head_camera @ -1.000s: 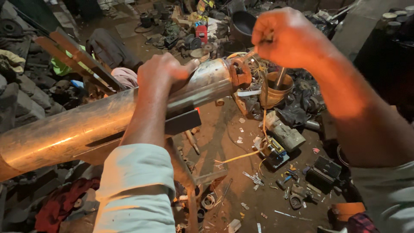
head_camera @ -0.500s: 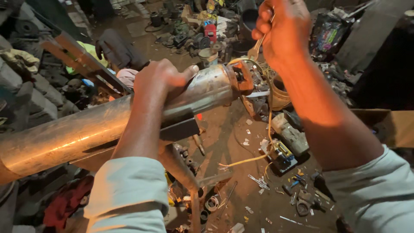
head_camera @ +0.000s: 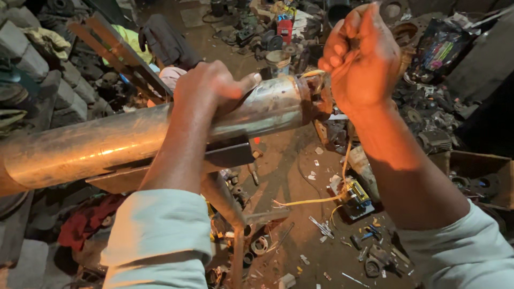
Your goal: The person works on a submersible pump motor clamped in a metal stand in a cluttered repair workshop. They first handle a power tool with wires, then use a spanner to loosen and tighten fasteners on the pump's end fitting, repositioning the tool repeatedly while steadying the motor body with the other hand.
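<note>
A long shiny metal cylinder [head_camera: 107,142] lies across a dark metal stand [head_camera: 227,155], its right end showing copper windings [head_camera: 316,91]. My left hand [head_camera: 206,88] grips the cylinder's top near that end, thumb pointing right. Just past the cylinder's end my right hand [head_camera: 361,56] is raised, its fingers pinched on a thin yellowish wire [head_camera: 347,155]. The wire hangs down below my wrist toward the floor.
On the dirt floor below lie a small yellow-green electrical part [head_camera: 356,195], scattered screws and tools. A heap of metal scrap [head_camera: 423,123] sits at right, a cardboard box [head_camera: 482,176] at far right, stacked stone blocks [head_camera: 32,64] at left, rusty angle irons [head_camera: 120,51] behind.
My right hand has drawn upward and nearer to the camera with the wire. My left hand stays on the cylinder. The view has tipped downward a little.
</note>
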